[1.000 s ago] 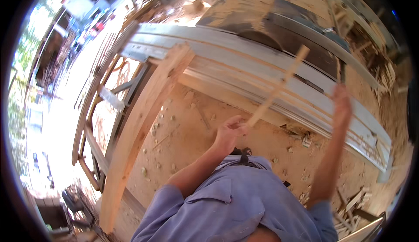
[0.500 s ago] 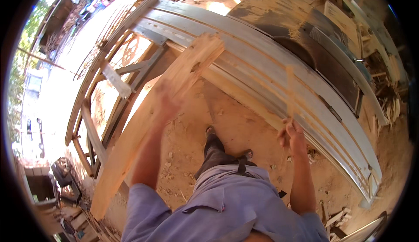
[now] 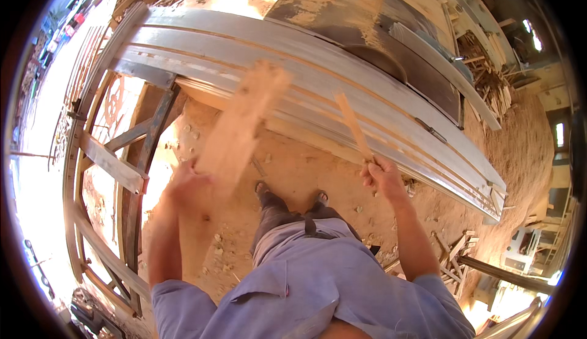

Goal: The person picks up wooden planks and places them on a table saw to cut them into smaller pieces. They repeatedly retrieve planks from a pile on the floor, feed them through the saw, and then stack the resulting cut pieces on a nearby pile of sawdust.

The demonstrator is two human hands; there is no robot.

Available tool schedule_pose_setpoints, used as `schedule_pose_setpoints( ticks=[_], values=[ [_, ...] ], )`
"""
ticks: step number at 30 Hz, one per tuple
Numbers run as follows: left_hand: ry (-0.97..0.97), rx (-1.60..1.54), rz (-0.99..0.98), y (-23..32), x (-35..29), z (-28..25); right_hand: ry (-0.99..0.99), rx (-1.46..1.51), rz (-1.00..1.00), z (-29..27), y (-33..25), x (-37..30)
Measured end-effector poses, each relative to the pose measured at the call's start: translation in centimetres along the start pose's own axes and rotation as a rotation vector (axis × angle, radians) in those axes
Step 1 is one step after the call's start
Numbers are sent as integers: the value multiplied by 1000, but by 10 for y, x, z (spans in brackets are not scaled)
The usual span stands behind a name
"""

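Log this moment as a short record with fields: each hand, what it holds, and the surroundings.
left hand: the left hand grips a wide wooden plank, which is motion-blurred and angled up and away from the person
right hand: the right hand grips a thin wooden strip, its far end over the metal rails
bench: long grey metal rails run across in front of the person
ground: sawdust-covered floor, the person's feet on it
left side: metal frame
right side: pile of wood offcuts
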State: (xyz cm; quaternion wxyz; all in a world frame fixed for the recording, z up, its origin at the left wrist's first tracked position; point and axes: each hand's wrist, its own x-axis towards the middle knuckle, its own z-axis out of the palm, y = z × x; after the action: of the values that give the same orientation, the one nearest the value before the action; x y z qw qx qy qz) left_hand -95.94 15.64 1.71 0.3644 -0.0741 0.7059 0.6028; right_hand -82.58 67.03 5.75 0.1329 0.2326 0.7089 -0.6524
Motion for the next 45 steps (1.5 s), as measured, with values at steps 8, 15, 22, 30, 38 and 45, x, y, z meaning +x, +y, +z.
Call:
schedule_pose_setpoints(
  ticks=[8,15,22,30,38,45],
  values=[
    [239,686,58,45,-73,172,190,-403,-140,-58,-19,10],
    [492,1028,295,-8,-103,269,64,-727,-362,-178,-14,32],
    [684,1148,285,-24,-108,326,-126,-904,-591,-240,-19,49],
    [729,1131,276,-33,-108,328,-201,-1054,-918,-243,-13,67],
    [772,1064,358,-39,-108,330,-261,-1134,-1038,-260,-6,75],
    [730,993,291,-34,-109,325,-315,-1215,-1064,-264,-27,82]
  ],
)
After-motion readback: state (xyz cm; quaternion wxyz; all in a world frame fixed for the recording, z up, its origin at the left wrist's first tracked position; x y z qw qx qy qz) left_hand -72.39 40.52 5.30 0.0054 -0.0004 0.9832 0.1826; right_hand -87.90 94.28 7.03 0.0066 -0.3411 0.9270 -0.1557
